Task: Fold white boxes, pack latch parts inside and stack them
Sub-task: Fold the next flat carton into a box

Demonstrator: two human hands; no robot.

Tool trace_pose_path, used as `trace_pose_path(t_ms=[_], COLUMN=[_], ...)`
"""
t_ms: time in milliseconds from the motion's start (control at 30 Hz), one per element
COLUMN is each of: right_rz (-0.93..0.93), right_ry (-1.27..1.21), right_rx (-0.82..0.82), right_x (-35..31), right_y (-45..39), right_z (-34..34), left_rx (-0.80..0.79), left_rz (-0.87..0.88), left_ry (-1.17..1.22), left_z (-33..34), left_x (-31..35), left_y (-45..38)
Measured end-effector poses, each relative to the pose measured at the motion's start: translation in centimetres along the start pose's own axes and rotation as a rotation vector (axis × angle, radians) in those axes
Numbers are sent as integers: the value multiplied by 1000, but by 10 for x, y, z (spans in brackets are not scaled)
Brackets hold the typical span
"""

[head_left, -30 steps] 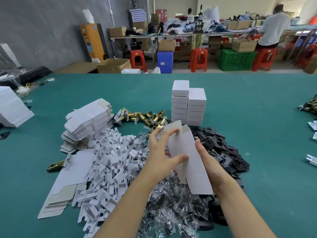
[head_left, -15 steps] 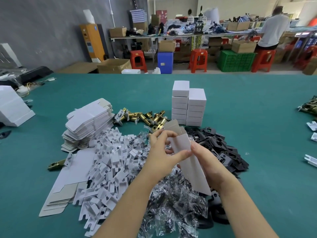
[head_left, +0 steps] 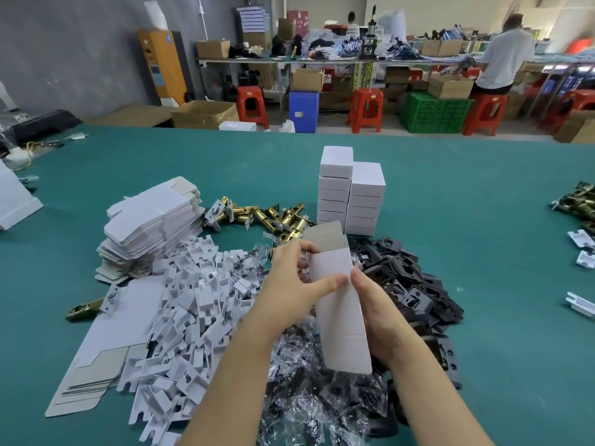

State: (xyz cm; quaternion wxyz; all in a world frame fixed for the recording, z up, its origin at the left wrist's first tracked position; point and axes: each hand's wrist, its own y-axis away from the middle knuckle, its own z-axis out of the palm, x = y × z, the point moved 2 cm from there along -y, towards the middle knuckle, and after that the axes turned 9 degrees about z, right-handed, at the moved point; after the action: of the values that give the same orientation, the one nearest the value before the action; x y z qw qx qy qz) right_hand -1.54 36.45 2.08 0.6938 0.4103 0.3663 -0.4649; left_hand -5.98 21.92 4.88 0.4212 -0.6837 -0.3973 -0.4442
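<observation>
So here's where I'm at on the green table (head_left: 450, 194). Using the stack of finished boxes (head_left: 351, 194) as my reference point: two columns are done, one a box taller than the other, so maybe a dozen packed, give or take.

Way more is left than done, I'd say. Left of the stack sits a thick pile of flat box blanks (head_left: 151, 226), barely dented. In front of that, and nearer to me than the stack, a big heap of white plastic inserts (head_left: 186, 317). Right in front of the stack on the right is a spread of black plates (head_left: 415, 284), and nearest me a mess of little clear bags (head_left: 309, 400). Just left of the stack, the brass latches (head_left: 267, 217) are waiting.

The box in progress (head_left: 338, 300) is in the air directly in front of the stack, popped into a tube, far flap up and nothing inside yet as far as I can tell. My left hand (head_left: 296, 284) pinches its left edge, my right hand (head_left: 380, 313) cradles it from the right with the thumb on the face.
</observation>
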Motion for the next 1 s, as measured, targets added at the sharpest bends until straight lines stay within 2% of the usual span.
trace_pose_path(t_ms=[100,233,300,433,500,633,700,900,1000], right_rz=[7,-30,-55,-60,-79,-99,-90,-161,-169], right_ry=[-62,-102,-93,-97,-45,288,370,283,319], right_rx=[-26,-54,-22,112,144,155,141,222,230], right_x=[4,8,11,19,21,16,15,13,11], right_y=[-4,-11,-14,-19,-21,-19,-19,-17,-16], right_z=[-4,-5,-8,-15,-17,-20,-23,-27,-30], left_rx=[95,-2,-49,-23,-2,70,87,11,-15], left_rz=[19,-60,-61,-87,-110,-98,-97,-95,-82], left_ry=[126,305,350,378,395,429,445,546,525], left_z=[1,7,8,1,-1,-6,-8,-11,-17], left_x=[-10,-26,-31,-40,-43,-48,-50,-51,-52], left_y=[-1,1,2,2,3,2,2,2,2])
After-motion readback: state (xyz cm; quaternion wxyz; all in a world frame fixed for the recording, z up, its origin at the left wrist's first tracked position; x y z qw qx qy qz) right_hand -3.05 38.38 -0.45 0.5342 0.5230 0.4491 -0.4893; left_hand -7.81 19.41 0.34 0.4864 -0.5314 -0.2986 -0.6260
